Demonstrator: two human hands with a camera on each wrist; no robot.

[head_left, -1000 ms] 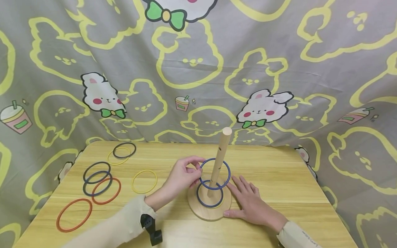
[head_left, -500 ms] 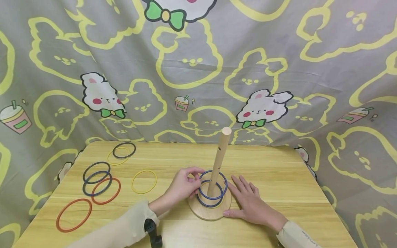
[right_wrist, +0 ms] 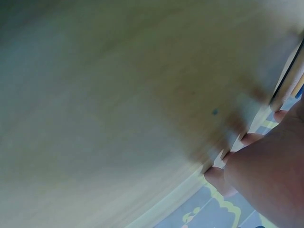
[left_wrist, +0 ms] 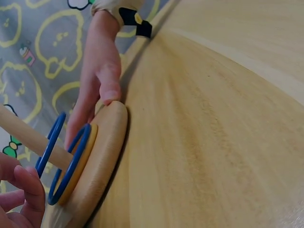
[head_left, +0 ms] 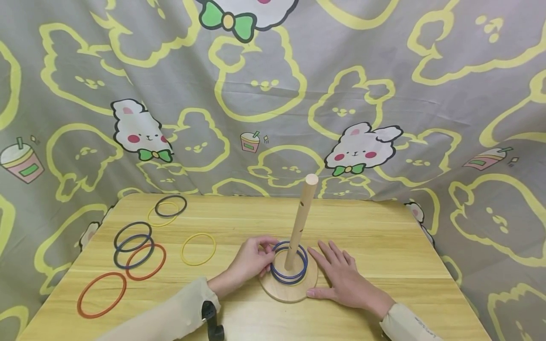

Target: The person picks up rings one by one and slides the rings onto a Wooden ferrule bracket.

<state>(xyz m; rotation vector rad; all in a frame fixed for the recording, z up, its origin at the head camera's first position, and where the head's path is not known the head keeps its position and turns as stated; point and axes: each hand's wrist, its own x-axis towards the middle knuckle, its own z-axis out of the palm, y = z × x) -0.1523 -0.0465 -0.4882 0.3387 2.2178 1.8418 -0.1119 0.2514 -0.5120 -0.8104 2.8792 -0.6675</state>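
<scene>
A wooden post (head_left: 304, 208) stands upright on its round base (head_left: 290, 295). My left hand (head_left: 245, 260) pinches the left side of a blue ring (left_wrist: 55, 137) that encircles the post low down. Below it, a second blue ring (left_wrist: 76, 161) lies around the post, on top of a yellow ring (left_wrist: 88, 151) at the base; the left wrist view shows a gap between the two blue rings. On the right, my right hand (head_left: 345, 279) rests with spread, fairly straight fingers, its thumb touching the base's edge. Its fingertips show at the table edge in the right wrist view.
Several loose rings lie on the left of the wooden table (head_left: 384, 241): a red ring (head_left: 125, 289) near the front, a red ring (head_left: 165, 258) overlapping dark blue ones, a lone yellow ring (head_left: 182, 251), and a dark ring (head_left: 186, 208) over yellow. A patterned curtain (head_left: 273, 118) hangs behind.
The left hand has lowered the blue ring down the post, from well above the base to just over the lower blue ring. The right hand stays in place.
</scene>
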